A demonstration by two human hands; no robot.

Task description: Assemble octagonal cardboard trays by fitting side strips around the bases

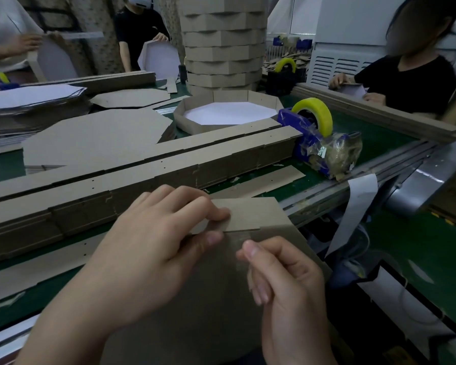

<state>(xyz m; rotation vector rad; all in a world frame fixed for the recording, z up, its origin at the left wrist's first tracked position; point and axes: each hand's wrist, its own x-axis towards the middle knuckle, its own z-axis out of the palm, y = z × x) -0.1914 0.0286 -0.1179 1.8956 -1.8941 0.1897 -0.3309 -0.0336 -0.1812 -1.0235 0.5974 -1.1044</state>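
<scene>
Currently our left hand (153, 248) pinches a side strip (248, 214) onto the base (208, 299). Our right hand (282, 280) curls beside it, and we cannot tell whether it holds anything. Next, we judge, the joint needs taping.

The single head-worn view looks forward and down, very close over the left hand (148, 248) and right hand (284, 283), which fill the lower middle. Beyond the hands its wide angle reaches across the green table (374, 143) to the tall stack of trays (221, 48).
</scene>
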